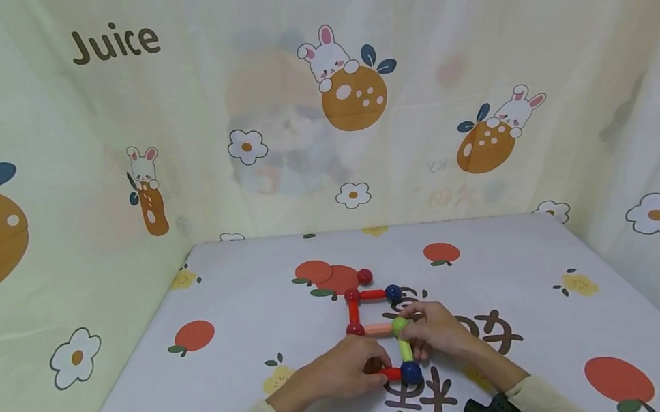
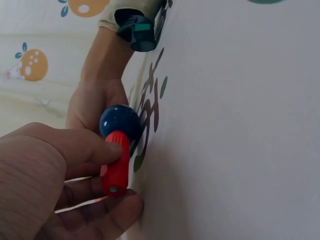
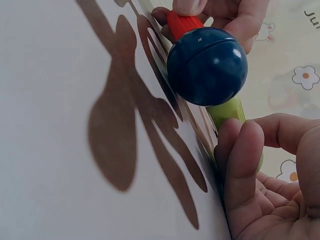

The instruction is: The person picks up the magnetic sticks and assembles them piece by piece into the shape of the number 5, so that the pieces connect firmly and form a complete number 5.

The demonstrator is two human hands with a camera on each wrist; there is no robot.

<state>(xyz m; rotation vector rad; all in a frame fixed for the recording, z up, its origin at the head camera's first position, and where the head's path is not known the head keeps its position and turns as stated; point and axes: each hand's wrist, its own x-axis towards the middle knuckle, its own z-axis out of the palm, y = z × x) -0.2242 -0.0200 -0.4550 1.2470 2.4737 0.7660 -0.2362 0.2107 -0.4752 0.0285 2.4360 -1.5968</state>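
Magnetic sticks and balls lie joined in an angular chain on the table. My left hand (image 1: 350, 368) pinches the red magnetic stick (image 2: 116, 167) at the near end, its thumb on top. That stick meets a blue ball (image 1: 411, 372). From there a yellow-green stick (image 1: 406, 350) runs up to a green ball (image 1: 399, 325). Around the yellow-green stick and green ball, my right hand (image 1: 441, 330) closes thumb and fingers. A salmon stick (image 1: 379, 328) links the green ball to a red ball (image 1: 355, 329). Beyond, a red stick (image 1: 353, 312) leads to another red ball (image 1: 352, 296).
At the far end, a red stick (image 1: 372, 294) joins a second blue ball (image 1: 393, 293). A loose-looking red ball (image 1: 365, 276) sits just behind. The printed tablecloth (image 1: 241, 285) covers the table, with patterned curtains (image 1: 201, 112) at the back and sides.
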